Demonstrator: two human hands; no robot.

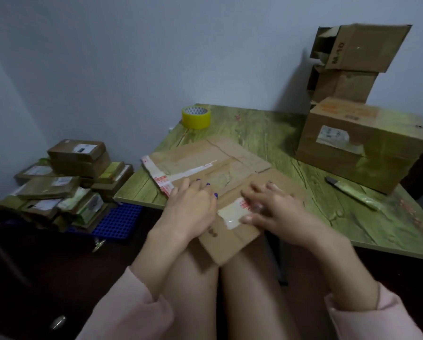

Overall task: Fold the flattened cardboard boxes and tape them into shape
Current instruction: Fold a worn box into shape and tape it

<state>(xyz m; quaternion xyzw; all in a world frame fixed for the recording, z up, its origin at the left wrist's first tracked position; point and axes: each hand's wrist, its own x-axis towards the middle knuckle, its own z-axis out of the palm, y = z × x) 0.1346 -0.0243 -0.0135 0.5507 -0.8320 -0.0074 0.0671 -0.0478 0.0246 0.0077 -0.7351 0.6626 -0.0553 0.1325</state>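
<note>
Where the green wood-grain table (267, 133) meets the person's lap, one flattened cardboard box (205, 165) lies across the near edge, its lower flap hanging over the knees. The left hand (193, 204) lies flat on the box with straight fingers and blue-painted nails, gripping nothing. The right hand (272, 204) is blurred, but its fingers look spread flat on the cardboard, the thumb beside a patch of clear tape. Strips of white tape with red print cross the cardboard; the print is too blurred to read. One yellow tape roll (196, 117) stands at the table's far left corner, and one utility knife (353, 192) lies to the right. Three assembled boxes are stacked at the far right: the top box (367, 47) carries what reads as "M-10", the middle box (345, 85) is plain, and the large bottom box (360, 153) bears a white label and orange print, both illegible. On the left, a pile of flat labelled cartons (65, 177) sits on a blue crate (119, 222).
</note>
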